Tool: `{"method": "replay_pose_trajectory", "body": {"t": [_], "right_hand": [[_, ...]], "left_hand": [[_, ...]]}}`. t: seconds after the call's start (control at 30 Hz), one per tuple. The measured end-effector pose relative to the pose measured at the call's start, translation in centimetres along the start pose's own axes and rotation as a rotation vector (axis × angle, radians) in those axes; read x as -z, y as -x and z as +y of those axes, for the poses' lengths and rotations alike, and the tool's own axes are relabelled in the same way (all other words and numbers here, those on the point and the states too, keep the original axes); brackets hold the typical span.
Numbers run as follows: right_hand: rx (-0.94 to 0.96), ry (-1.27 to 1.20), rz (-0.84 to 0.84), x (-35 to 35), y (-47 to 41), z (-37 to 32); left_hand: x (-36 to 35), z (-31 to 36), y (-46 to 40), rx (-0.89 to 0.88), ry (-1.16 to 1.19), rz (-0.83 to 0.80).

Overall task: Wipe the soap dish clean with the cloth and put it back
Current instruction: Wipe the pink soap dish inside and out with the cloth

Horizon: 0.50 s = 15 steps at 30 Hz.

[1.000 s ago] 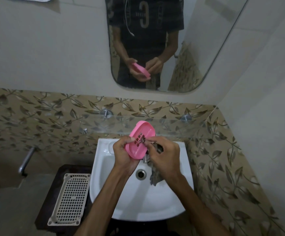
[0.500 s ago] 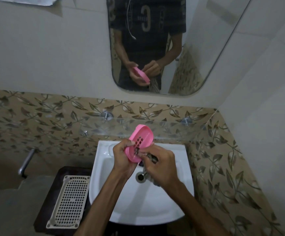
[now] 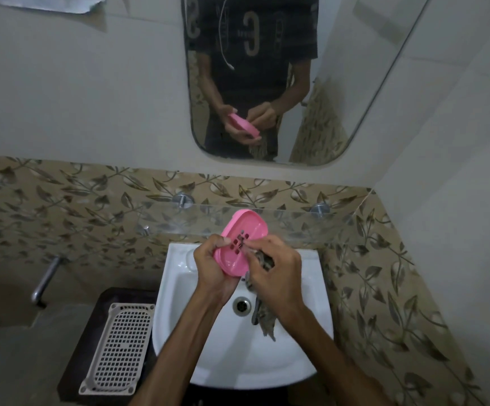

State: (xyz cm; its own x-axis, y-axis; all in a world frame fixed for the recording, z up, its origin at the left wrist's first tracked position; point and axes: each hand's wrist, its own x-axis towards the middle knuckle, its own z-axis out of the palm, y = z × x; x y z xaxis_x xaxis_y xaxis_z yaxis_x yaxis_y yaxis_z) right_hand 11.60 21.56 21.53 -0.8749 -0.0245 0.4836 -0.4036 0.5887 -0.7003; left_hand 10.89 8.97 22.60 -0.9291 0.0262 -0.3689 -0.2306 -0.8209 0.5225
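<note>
left hand: grips pink soap dish, tilted over white sink
right hand: clutches patterned cloth, fingers at the dish's slots

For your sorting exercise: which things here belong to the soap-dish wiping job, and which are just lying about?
In the job: pink soap dish, cloth, left hand, right hand.
Lying about: slotted tray, mirror, wash basin.

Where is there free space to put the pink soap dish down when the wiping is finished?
The glass shelf above the sink shows bare room from its right bracket toward the middle. The sink's front basin, below the drain, is also bare. Crowded: mid-basin, where the left hand holds the soap dish and the right hand the cloth.
</note>
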Motion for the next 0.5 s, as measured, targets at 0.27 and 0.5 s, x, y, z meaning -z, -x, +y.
{"method": "replay_pose_trajectory", "body": {"t": [0.27, 0.5], "right_hand": [[-0.001, -0.031, -0.098, -0.3, 0.6, -0.2], [-0.246, -0.063, 0.012, -0.4, 0.9, 0.4]], "left_hand": [[0.5, -0.1, -0.3, 0.008, 0.019, 0.03], [0.0, -0.8, -0.6, -0.041, 0.02, 0.039]]}}
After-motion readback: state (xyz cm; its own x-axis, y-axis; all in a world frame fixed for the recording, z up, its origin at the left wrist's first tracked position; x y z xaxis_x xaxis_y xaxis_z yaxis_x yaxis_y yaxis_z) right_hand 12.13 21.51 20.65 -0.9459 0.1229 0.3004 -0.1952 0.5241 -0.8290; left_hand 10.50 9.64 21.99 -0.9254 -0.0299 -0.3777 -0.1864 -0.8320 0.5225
